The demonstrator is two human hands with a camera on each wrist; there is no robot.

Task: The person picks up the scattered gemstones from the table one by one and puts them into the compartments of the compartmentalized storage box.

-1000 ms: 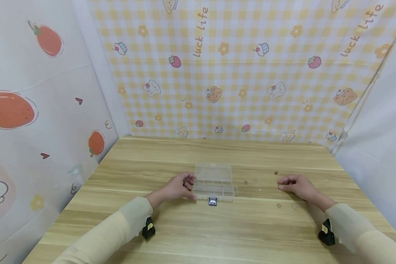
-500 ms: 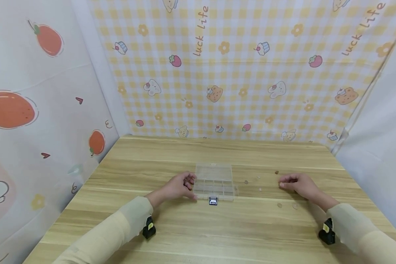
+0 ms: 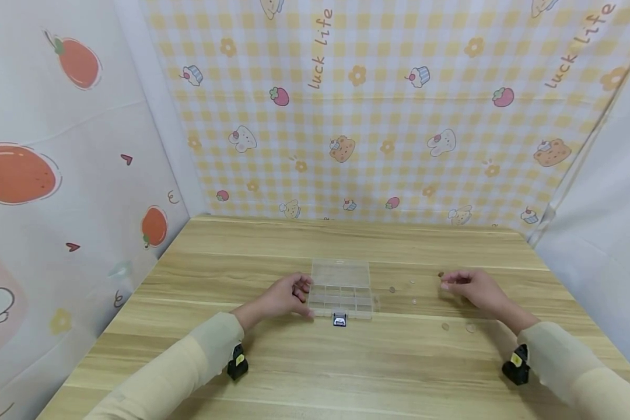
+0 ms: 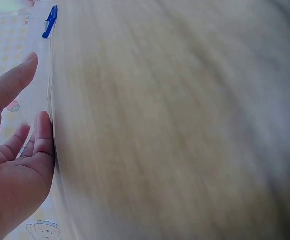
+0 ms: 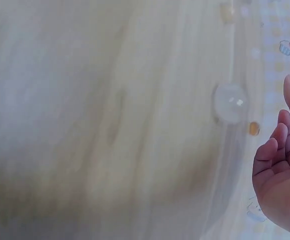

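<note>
A clear plastic compartment box [image 3: 341,296] lies with its lid [image 3: 341,272] folded back. At its front edge sits a dark blue clip [image 3: 339,319], also visible in the left wrist view as a blue piece [image 4: 50,22]. My left hand [image 3: 283,296] touches the box's left side, thumb by the front corner and fingers loosely bent farther back. My right hand [image 3: 475,287] has its fingertips right at a small brown bead [image 3: 441,274]. In the right wrist view an amber bead [image 5: 254,128] shows beside bent fingers; whether anything is between thumb and forefinger is hidden.
Between box and right hand lie small beads: a brownish one [image 3: 392,290] and two whitish ones [image 3: 412,282]. Nearer me are two clear round pieces, one [image 3: 445,326] left of the other [image 3: 470,328]. The wooden table [image 3: 294,373] meets a patterned cloth [image 3: 383,146] behind.
My right hand has moved slightly away from me, its fingertips now beside the brown bead. The left hand and the box have stayed in place.
</note>
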